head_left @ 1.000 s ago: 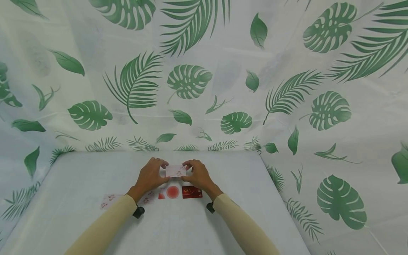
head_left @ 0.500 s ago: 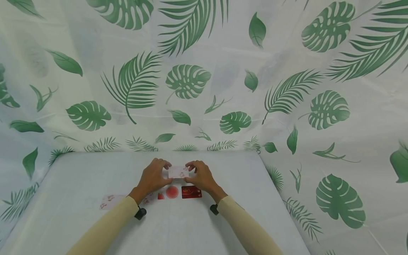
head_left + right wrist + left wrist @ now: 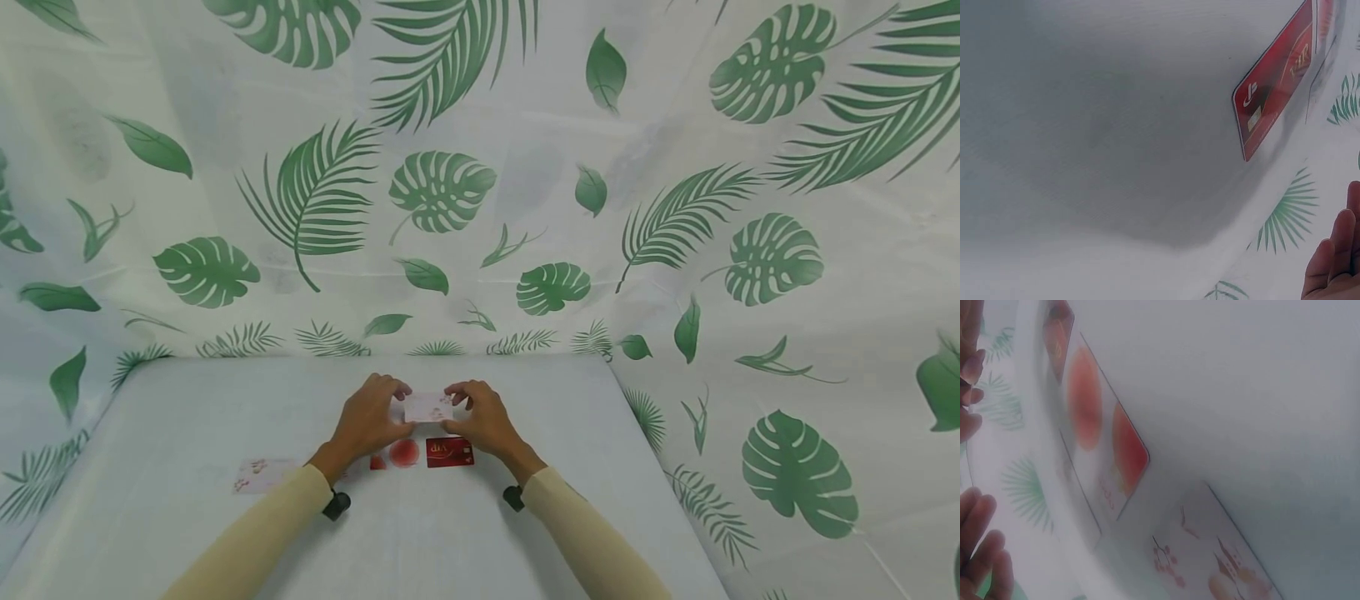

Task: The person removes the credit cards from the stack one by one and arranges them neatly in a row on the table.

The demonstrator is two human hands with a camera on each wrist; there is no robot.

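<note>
A pale card with a pink flower print [image 3: 428,407] is held near the far part of the table. My left hand [image 3: 369,415] pinches its left end, thumb on the near edge and fingers on the far edge. My right hand [image 3: 486,419] grips the right end in the same manner. Just nearer lie a white card with a red disc [image 3: 403,452] and a dark red VIP card [image 3: 450,452]. Fingers of my left hand [image 3: 985,547] show in the left wrist view, and those of my right hand [image 3: 1335,259] in the right wrist view.
Farther left, another pale flower-print card [image 3: 258,475] lies flat, partly hidden by the left sleeve. The white table [image 3: 442,542] backs onto a leaf-print curtain [image 3: 480,325], which also hangs along its sides.
Both hands have shifted slightly right together with the pale flower-print card. The left forearm now covers more of the cards on its left. The cards on the table look unmoved.
</note>
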